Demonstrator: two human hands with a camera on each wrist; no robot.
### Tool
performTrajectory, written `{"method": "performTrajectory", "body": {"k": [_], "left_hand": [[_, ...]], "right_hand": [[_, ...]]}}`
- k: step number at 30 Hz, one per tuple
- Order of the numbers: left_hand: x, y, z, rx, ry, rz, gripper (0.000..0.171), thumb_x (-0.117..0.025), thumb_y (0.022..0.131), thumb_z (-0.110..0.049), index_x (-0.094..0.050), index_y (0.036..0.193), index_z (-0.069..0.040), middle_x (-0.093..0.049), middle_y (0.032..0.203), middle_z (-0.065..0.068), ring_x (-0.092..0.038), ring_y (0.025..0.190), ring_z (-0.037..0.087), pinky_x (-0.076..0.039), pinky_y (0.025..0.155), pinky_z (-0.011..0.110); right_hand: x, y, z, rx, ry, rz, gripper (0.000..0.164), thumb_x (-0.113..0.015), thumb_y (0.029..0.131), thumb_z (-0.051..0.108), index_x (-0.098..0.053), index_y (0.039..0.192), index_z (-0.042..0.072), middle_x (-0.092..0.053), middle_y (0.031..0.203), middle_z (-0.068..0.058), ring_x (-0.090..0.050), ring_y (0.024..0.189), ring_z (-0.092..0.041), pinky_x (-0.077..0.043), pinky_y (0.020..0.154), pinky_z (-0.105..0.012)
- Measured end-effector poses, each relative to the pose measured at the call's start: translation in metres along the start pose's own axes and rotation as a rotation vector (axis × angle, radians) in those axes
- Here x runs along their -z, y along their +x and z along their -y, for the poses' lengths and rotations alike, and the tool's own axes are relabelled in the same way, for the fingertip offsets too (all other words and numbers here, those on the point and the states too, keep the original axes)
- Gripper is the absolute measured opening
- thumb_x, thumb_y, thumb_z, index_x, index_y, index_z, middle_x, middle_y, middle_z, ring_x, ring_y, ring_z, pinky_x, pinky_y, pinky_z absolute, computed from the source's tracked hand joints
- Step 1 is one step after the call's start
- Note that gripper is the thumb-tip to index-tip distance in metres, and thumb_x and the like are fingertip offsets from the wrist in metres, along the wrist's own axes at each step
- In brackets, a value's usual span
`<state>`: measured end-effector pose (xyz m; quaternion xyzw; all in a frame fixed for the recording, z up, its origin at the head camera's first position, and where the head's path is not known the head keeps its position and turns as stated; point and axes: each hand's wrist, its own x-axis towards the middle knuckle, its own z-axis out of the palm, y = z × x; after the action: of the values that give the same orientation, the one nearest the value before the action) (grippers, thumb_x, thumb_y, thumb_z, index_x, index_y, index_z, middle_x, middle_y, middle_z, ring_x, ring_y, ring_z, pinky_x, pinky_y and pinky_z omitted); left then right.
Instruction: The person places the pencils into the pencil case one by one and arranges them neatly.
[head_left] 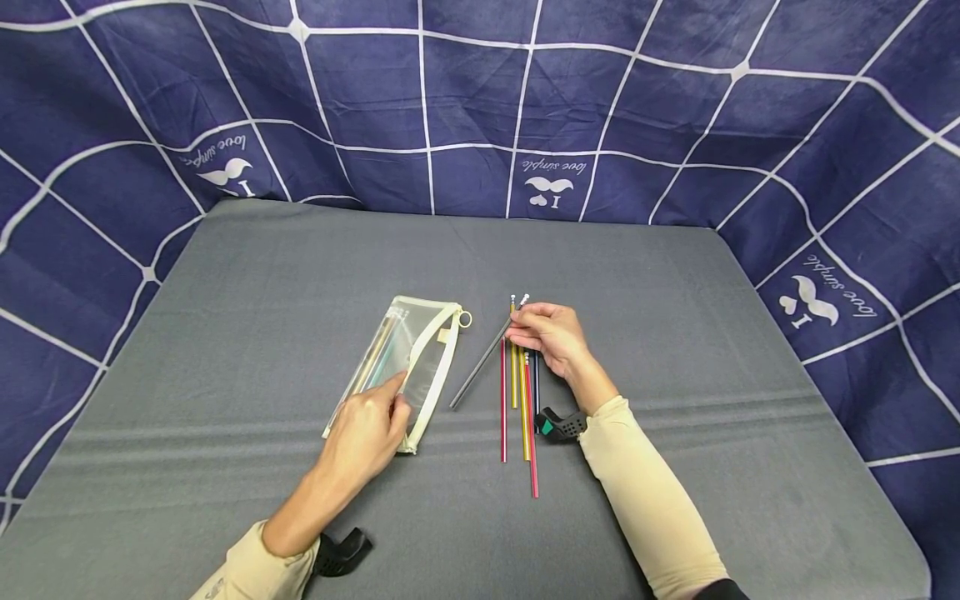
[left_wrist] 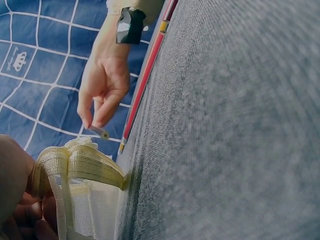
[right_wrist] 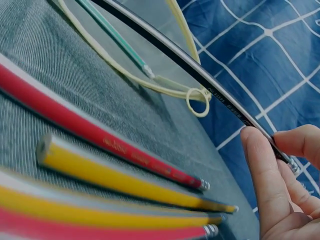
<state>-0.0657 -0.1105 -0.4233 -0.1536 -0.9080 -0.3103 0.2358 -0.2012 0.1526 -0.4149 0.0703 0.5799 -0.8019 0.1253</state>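
Observation:
A see-through mesh pouch (head_left: pixel 422 307) with cream zip edges and a ring pull lies open, several pencils inside. My left hand (head_left: pixel 367 433) pinches the near rim of its opening; in the left wrist view thumb and fingers are at the pouch's zip edge (left_wrist: pixel 95 170). My right hand (head_left: pixel 555 337) pinches a black pencil (head_left: pixel 480 367) near its eraser end, its other end slanting down toward the pouch. Through the mesh a teal pencil (right_wrist: pixel 117 37) shows in the right wrist view. Beneath the right hand lie loose pencils, including a red pencil (head_left: pixel 504 408) and a yellow pencil (head_left: pixel 523 425).
A pinkish-red pencil (head_left: pixel 534 471) and a dark blue pencil (head_left: pixel 536 383) lie in the same loose group. Grey cloth (head_left: pixel 300 283) covers the table. Behind and at both sides hangs a blue curtain (head_left: pixel 472 100) with white lines.

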Motion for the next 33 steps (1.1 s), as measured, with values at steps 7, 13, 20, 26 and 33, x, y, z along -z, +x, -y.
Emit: {"method": "performTrajectory", "body": {"k": [7,13,20,26,33], "left_hand": [[-0.001,0.001,0.0,-0.006,0.002,-0.005,0.033,-0.058,0.08,0.002,-0.07,0.11,0.008,-0.072,0.088,0.02,-0.069,0.072,0.039,-0.052,0.061,0.05],[-0.001,0.002,0.0,-0.011,0.003,-0.004,0.033,-0.058,0.08,0.001,-0.07,0.109,0.008,-0.072,0.088,0.02,-0.069,0.071,0.039,-0.052,0.061,0.05],[-0.001,0.001,0.001,-0.003,0.006,0.002,0.033,-0.058,0.08,0.001,-0.069,0.11,0.009,-0.072,0.088,0.02,-0.068,0.068,0.037,-0.052,0.061,0.05],[-0.001,0.001,0.001,-0.004,0.003,0.003,0.033,-0.058,0.08,0.001,-0.069,0.11,0.009,-0.072,0.088,0.02,-0.069,0.07,0.038,-0.052,0.061,0.05],[0.0,0.0,0.001,0.007,0.001,0.011,0.032,-0.057,0.081,0.001,-0.069,0.11,0.009,-0.072,0.091,0.02,-0.07,0.075,0.039,-0.052,0.062,0.05]], "right_hand": [[-0.012,-0.003,0.0,0.007,0.0,0.016,0.012,-0.059,0.087,-0.014,-0.059,0.089,-0.002,-0.07,0.072,-0.009,-0.071,0.062,-0.019,-0.057,0.064,-0.028],[-0.023,-0.005,-0.004,0.013,-0.005,0.036,0.012,-0.059,0.087,-0.014,-0.058,0.09,-0.002,-0.07,0.073,-0.009,-0.072,0.063,-0.019,-0.057,0.063,-0.028],[-0.036,-0.007,-0.013,-0.016,-0.025,0.058,0.012,-0.059,0.087,-0.014,-0.059,0.091,-0.002,-0.07,0.076,-0.009,-0.071,0.063,-0.019,-0.057,0.064,-0.03],[-0.045,-0.009,-0.02,-0.038,-0.036,0.081,0.013,-0.059,0.087,-0.014,-0.06,0.09,-0.002,-0.07,0.074,-0.01,-0.071,0.063,-0.019,-0.057,0.063,-0.029],[-0.057,-0.011,-0.025,-0.058,-0.043,0.11,0.013,-0.061,0.086,-0.014,-0.06,0.087,-0.001,-0.068,0.072,-0.013,-0.071,0.062,-0.02,-0.057,0.063,-0.029]]}}
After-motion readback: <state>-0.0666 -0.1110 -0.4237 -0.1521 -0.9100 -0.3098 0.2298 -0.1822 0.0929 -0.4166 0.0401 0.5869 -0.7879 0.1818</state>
